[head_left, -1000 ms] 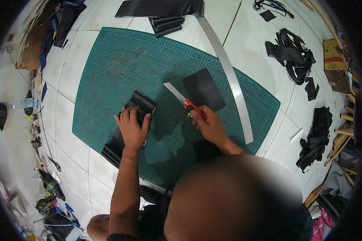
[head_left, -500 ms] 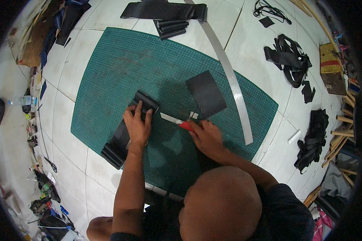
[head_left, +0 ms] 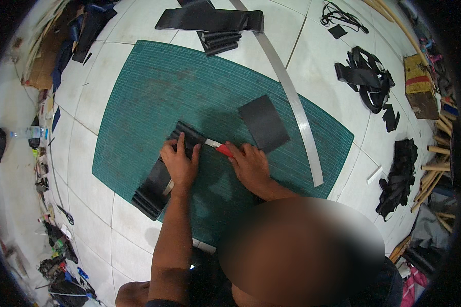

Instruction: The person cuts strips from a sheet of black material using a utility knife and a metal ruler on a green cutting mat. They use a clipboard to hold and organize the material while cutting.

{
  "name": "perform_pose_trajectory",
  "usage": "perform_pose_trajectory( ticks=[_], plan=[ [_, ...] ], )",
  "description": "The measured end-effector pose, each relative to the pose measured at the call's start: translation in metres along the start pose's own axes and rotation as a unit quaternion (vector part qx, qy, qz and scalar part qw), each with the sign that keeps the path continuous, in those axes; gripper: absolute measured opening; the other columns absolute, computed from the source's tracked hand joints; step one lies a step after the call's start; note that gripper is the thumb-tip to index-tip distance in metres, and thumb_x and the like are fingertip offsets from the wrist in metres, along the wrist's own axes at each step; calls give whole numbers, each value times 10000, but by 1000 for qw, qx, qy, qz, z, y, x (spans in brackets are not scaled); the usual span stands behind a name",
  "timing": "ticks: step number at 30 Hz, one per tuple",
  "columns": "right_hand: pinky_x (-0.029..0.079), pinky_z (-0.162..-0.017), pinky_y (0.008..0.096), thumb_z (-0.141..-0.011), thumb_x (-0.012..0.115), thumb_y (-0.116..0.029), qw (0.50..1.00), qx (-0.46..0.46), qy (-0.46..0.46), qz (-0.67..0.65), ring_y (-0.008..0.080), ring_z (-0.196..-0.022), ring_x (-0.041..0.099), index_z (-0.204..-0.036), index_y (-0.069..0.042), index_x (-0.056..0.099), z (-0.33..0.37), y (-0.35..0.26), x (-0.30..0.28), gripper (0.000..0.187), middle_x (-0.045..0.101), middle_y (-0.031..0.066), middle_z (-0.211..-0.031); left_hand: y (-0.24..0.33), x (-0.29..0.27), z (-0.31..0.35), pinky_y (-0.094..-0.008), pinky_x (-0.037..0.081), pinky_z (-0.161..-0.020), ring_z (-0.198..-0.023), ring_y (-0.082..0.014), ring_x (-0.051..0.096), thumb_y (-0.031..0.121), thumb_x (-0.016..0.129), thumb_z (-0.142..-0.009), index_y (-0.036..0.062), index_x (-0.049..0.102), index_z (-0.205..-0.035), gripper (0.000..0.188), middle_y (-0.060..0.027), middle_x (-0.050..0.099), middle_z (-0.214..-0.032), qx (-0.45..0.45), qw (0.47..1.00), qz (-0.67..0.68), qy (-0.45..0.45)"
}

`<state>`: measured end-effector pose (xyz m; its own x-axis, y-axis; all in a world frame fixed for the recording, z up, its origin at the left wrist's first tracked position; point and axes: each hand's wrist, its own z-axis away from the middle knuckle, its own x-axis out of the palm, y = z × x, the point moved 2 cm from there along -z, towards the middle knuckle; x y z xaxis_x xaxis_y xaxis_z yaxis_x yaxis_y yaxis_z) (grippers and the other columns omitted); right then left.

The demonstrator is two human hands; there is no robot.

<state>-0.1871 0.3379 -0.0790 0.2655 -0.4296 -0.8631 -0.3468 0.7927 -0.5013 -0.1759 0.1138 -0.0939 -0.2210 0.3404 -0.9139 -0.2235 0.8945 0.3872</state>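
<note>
A long black leather-like strip [head_left: 154, 185], rolled or folded at both ends, lies across the near left part of a green cutting mat [head_left: 159, 92]. My left hand [head_left: 180, 166] grips its far folded end, thumb on one side and fingers on top. My right hand [head_left: 252, 166] is closed round a knife with a red handle [head_left: 224, 150]. The knife's pale blade points left and its tip meets the folded end beside my left thumb; whether it is inside a fold I cannot tell. A flat black rectangular piece [head_left: 265, 123] lies beyond my right hand.
A long metal strip [head_left: 292, 97] crosses the mat's right side. Black strips [head_left: 210, 20] lie beyond the mat. On the tiled floor at right are black strip bundles [head_left: 366, 79] and a yellow box [head_left: 420, 84]. Scissors [head_left: 65, 215] and a bottle [head_left: 28, 132] are at left.
My right hand has moved left with the knife, bringing the blade from open mat to the strip's folded end. My left hand stays on that end.
</note>
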Motion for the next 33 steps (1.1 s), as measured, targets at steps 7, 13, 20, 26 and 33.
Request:
perform_pose_trajectory(
  ticks=[7,13,20,26,33],
  plan=[
    [405,-806,401,-957,646,-252,1000,-16,8,19,230,-916,527,-1412,-160,564,-8,-2,4,471,536,71,-1014,5,5,0,-488,393,-1028,-1154,-353,491,359,828,-799,79,611,-1341,647,-177,516,-1194,6,999,-32,17],
    [420,-741,399,-936,673,-229,998,9,-13,55,232,-866,540,-1395,-172,586,-8,0,1,471,544,76,-1000,1,6,2,-490,386,-1032,-1166,-348,481,374,829,-790,72,612,-1325,652,-172,507,-1191,12,999,-29,6],
    [422,-740,399,-942,661,-225,997,-33,24,60,230,-867,547,-1376,-185,601,-26,-1,-1,440,547,76,-991,5,2,0,-491,389,-1019,-1148,-348,481,360,839,-777,76,624,-1313,644,-172,506,-1180,4,1000,-13,9],
    [440,-776,413,-950,651,-229,996,-62,37,43,245,-924,579,-1385,-174,586,-52,-11,4,443,557,85,-1015,4,6,1,-494,389,-1012,-1134,-359,484,355,847,-759,82,627,-1309,652,-179,504,-1180,9,999,-30,16],
    [506,-694,415,-939,679,-239,988,-35,148,-6,267,-822,613,-1406,-150,560,-109,-4,-6,491,564,115,-1028,6,2,1,-492,400,-1013,-1149,-386,501,306,844,-784,113,580,-1375,676,-191,535,-1218,15,999,-23,18]
  ],
)
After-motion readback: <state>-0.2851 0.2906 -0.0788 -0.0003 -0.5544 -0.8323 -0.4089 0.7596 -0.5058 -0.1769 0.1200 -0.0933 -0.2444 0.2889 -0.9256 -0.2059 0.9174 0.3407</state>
